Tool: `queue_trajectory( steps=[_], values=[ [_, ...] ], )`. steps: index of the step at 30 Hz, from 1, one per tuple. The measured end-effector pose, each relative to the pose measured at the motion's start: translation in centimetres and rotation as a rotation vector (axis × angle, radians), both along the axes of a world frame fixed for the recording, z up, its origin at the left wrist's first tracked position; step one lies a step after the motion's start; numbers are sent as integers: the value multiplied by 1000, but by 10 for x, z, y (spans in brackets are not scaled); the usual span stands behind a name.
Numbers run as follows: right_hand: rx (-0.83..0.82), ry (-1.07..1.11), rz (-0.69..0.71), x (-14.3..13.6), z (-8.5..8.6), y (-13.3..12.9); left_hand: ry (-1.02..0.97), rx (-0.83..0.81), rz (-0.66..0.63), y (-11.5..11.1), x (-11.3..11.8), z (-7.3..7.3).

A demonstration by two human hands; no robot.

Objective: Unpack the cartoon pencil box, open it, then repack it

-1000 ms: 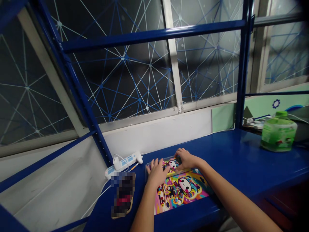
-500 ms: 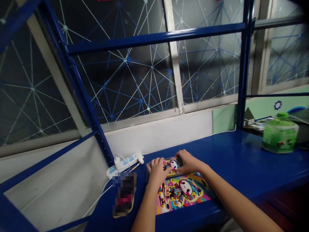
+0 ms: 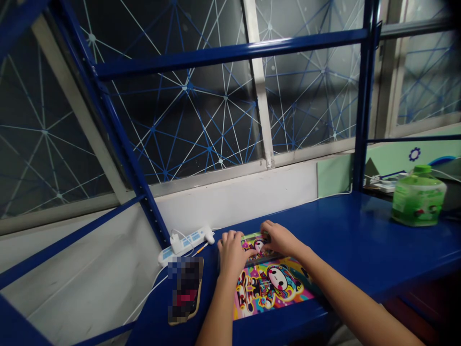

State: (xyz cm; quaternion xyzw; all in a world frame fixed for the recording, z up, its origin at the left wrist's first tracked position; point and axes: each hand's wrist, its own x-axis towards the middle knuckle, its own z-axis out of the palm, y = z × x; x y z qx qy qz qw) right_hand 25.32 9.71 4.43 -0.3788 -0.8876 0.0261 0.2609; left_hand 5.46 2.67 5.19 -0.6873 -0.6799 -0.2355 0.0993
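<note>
A flat sheet with a colourful cartoon character (image 3: 279,283) lies near the front edge of the blue table. Just behind it is a smaller case with a similar cartoon print (image 3: 255,245), its outer parts covered by my fingers. My left hand (image 3: 232,250) grips the left end of this case, fingers over the far edge and thumb on the print. At the other end my right hand (image 3: 279,238) holds it, with fingers bent over the back edge and thumb pointing inward.
A phone (image 3: 185,290), partly pixelated, lies left of my left forearm. Behind it sit a white power strip (image 3: 190,242) and cables. A green-capped bottle (image 3: 418,197) stands on the right of the blue table (image 3: 345,235). Blue frame posts (image 3: 362,105) rise before the windows.
The case has tilted slightly between my hands, so a green strip now shows along its far edge. Both hands have shifted a little and still hold it.
</note>
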Motion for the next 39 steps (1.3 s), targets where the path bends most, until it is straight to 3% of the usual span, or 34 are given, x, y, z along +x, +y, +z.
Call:
queue_trajectory(
  steps=[4,8,10,14,17,21,26,34,39],
  values=[
    [101,30,5,-2,18,-13,-4,65,4,-7,8,15],
    [202,74,1,13,21,-50,11,149,-35,-41,17,25],
    [282,116,1,27,6,-77,21,171,-73,-68,19,12],
    [397,151,16,51,-39,-129,83,327,-218,-120,16,-37],
    [415,144,41,56,-67,-152,92,420,-289,-140,11,-67],
    [381,129,19,55,-88,-155,22,495,-294,-138,3,-88],
    [111,101,-9,69,-87,-148,-63,506,-254,-125,-12,-103],
    [-270,208,-25,76,-78,-139,56,249,-221,-122,-23,-96],
    [-363,223,-13,73,-68,-113,3,168,-200,-108,-20,-97]
  ],
)
